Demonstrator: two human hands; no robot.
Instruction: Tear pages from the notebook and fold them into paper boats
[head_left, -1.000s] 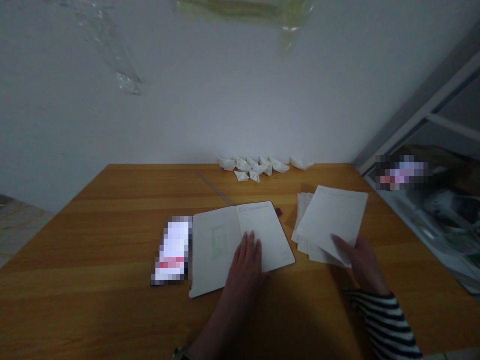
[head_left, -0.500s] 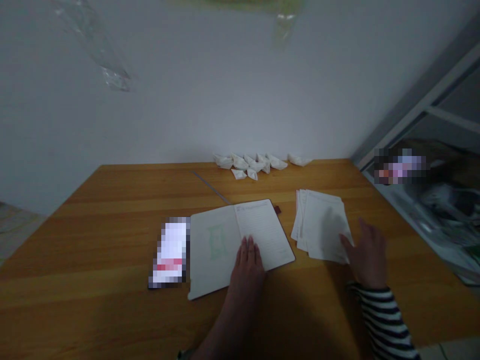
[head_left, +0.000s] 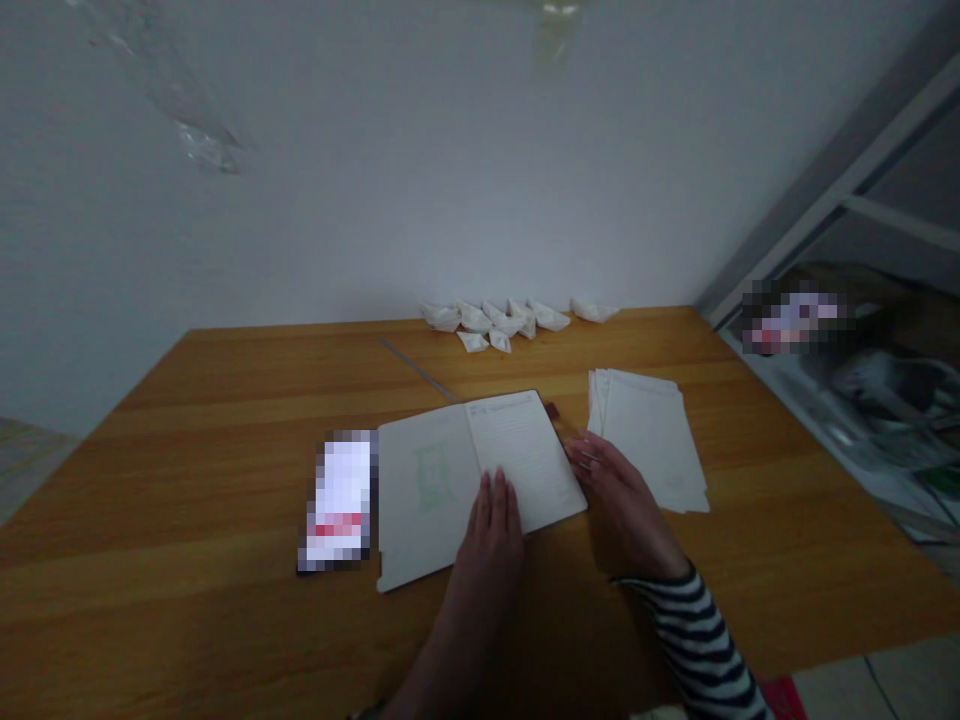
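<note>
An open notebook lies on the wooden table. My left hand rests flat on its right page, fingers stretched out together. My right hand, in a striped sleeve, lies open beside the notebook's right edge, fingertips close to the page's corner. A stack of loose white sheets sits just right of that hand, untouched.
A phone with a lit screen lies left of the notebook. Several folded white paper boats stand at the table's far edge by the wall. A thin ruler lies behind the notebook. A metal shelf frame stands at the right.
My right hand laid the sheet it held onto the stack, let go, and moved left to the notebook's right edge. The left hand stayed on the page.
</note>
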